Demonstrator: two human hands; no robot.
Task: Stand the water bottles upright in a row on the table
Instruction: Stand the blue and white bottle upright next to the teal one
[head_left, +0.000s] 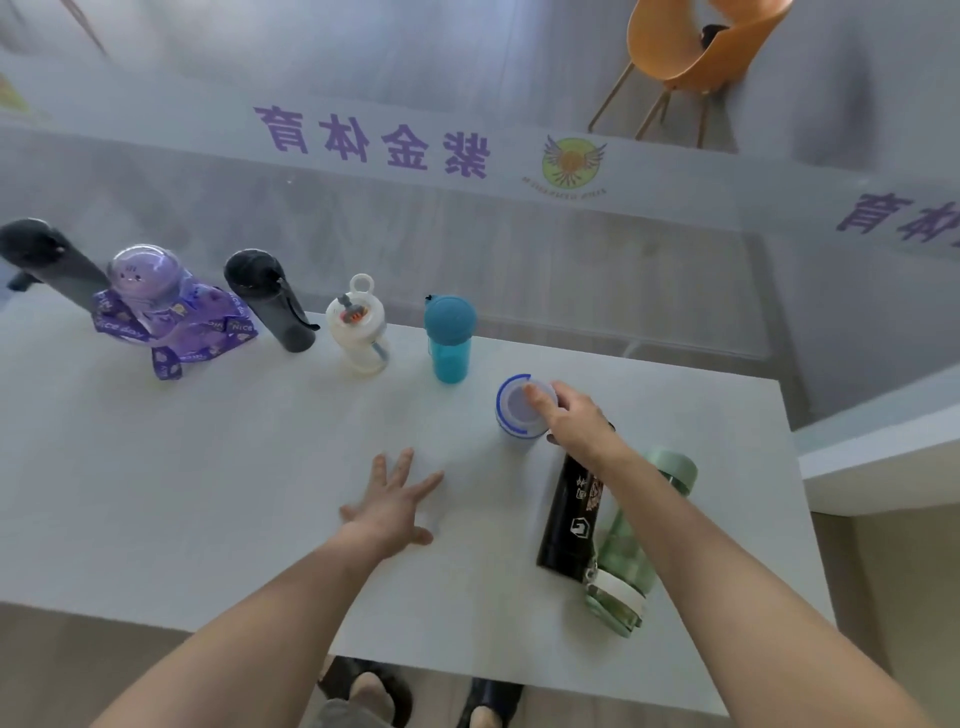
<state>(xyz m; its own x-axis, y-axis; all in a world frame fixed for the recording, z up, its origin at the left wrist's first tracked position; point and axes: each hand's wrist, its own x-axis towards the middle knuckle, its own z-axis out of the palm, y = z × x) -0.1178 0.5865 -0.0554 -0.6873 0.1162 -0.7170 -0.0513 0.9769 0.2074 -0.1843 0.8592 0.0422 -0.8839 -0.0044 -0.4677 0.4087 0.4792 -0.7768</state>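
Eight bottles occupy the white table (208, 493), and we take them from largest feature to smallest. Six stand upright in a slanting row along the far edge; two lie flat at our right, not yet dealt with.

The row runs from far left: a dark flask (47, 260), a purple domed bottle (150, 291) with a patterned strap, a second black flask (270, 301), a clear white bottle with a loop lid (358, 327), a teal bottle (449, 338), and a clear bottle with a blue-rimmed lid (519, 408). Each stands apart from its neighbour.

Our right hand (576, 421) rests on the blue-rimmed lid, fingers curved over the top and side. We judge this a steadying hold at placement; whether the grip is firm or already loosening we cannot tell.

Our left hand (395, 504) lies flat on the bare table, fingers spread, holding nothing. We judge it a brace.

The black printed bottle (569, 519) and the green bottle (639, 545) lie side by side, touching, directly under our right forearm. That arm partly covers both, so it must clear them before either can be lifted.

An orange chair (696, 47) stands well beyond the table.
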